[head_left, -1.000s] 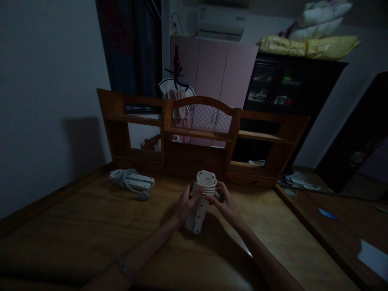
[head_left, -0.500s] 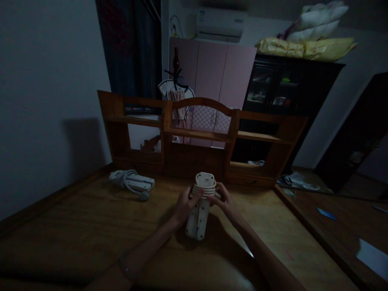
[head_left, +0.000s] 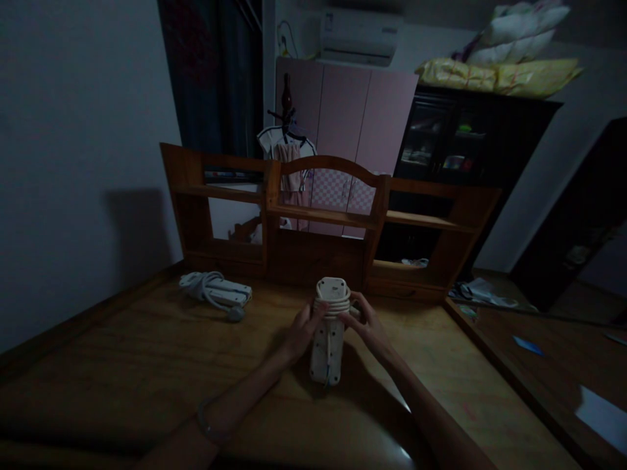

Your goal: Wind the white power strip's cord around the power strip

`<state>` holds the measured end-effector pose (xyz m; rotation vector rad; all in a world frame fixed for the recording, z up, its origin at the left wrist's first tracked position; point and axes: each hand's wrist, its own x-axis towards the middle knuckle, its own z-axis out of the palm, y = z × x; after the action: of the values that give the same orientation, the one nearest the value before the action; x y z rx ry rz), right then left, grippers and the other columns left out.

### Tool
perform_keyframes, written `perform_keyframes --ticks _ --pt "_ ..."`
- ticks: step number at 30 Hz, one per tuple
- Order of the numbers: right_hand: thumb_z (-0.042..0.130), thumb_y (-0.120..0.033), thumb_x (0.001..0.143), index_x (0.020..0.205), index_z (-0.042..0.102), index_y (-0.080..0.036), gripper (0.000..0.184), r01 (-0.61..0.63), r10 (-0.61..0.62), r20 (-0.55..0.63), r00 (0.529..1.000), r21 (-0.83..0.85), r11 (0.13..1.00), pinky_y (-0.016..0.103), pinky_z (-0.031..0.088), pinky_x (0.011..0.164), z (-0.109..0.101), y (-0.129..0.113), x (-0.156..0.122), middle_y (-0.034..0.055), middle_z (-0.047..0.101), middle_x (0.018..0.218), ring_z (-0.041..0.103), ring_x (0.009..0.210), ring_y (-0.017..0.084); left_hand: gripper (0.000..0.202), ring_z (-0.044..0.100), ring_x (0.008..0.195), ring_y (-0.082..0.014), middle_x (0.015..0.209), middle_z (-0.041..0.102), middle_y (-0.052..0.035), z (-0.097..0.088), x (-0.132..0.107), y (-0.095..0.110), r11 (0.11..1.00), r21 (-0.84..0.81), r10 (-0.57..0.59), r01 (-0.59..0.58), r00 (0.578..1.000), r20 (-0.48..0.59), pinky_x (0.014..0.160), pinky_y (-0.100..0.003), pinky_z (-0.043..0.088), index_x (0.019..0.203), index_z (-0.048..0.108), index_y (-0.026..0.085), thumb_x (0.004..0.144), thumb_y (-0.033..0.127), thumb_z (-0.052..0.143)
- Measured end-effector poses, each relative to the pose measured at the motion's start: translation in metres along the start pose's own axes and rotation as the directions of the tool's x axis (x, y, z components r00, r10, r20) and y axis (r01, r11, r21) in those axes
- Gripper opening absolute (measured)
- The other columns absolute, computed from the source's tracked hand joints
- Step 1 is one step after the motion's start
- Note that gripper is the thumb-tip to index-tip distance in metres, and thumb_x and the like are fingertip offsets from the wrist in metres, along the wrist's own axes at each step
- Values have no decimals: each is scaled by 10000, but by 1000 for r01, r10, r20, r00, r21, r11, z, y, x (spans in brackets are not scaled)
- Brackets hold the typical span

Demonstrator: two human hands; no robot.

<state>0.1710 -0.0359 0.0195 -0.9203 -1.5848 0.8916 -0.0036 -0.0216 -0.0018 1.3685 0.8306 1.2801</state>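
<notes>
A white power strip [head_left: 326, 352] is held above the wooden desk, its screwed underside facing me. Its cord [head_left: 334, 305] is wound in several turns around the upper part. My left hand [head_left: 301, 331] grips the left side, thumb pressed on the coils. On the right, my right hand [head_left: 365, 321] pinches the coiled cord and the strip's edge; what its fingers hold behind is partly hidden. A second power strip [head_left: 230, 292], with a grey cord wrapped about one end and its plug [head_left: 236, 314] resting beside it, lies at the back left of the desk.
A wooden shelf unit [head_left: 321, 210] stands along the desk's back edge. To the right, past a raised wooden edge, a lower brown surface bears a white paper [head_left: 602, 414] and a blue card [head_left: 528, 345]. A wall [head_left: 83, 170] borders the left side.
The lower end of the held power strip has swung slightly right, so it stands straighter. Both hands keep their hold on it. The view has shifted a little.
</notes>
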Motion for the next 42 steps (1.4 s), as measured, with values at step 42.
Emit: perform_keyframes --ticks 42 --pt "622 -384 817 1089 517 -233 328 55 -52 37 998 -82 995 223 456 632 5 -8 -7 2 567 928 551 789 151 641 624 971 -245 1109 653 -114 2 6 -11 990 -15 143 -142 988 59 817 -328 507 1198 515 152 688 491 707"
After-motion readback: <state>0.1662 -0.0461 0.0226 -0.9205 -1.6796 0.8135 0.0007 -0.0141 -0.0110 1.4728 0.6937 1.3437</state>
